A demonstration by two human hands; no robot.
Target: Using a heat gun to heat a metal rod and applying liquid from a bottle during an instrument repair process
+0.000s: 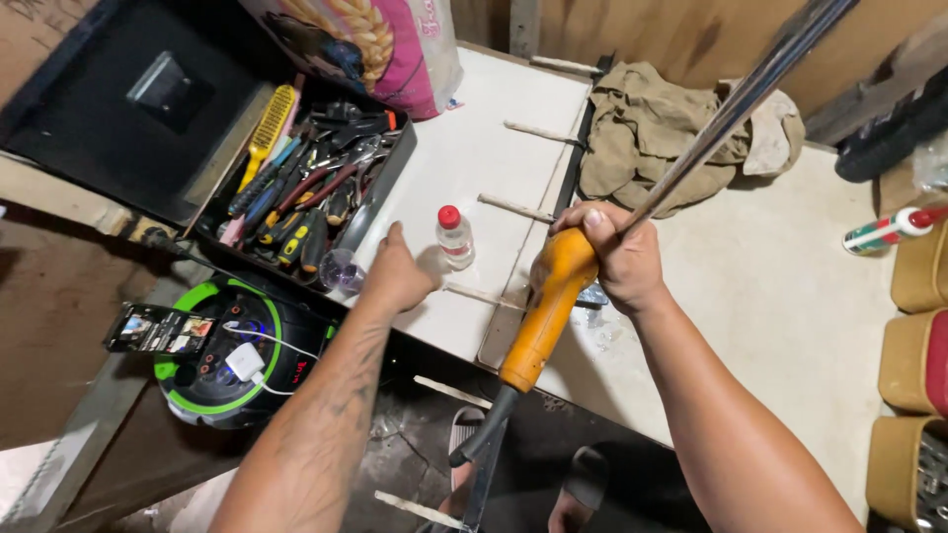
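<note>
My right hand (614, 255) grips an orange power tool (545, 308) near its top, together with a long shiny metal rod (741, 99) that slants up to the top right. The tool's black cord end (482, 439) hangs below the bench edge. My left hand (395, 276) rests on the white bench top (474, 158) with its fingers curled, just left of a small clear bottle with a red cap (454, 237). It holds nothing that I can see.
A black tray of hand tools (306, 188) sits at the left, with a yellow brush (269, 123). A green and black cable reel (222, 360) sits below it. Crumpled khaki cloth (642, 128) lies at the back. A pink sack (380, 44) stands behind the tray. A white tube (879, 232) lies far right.
</note>
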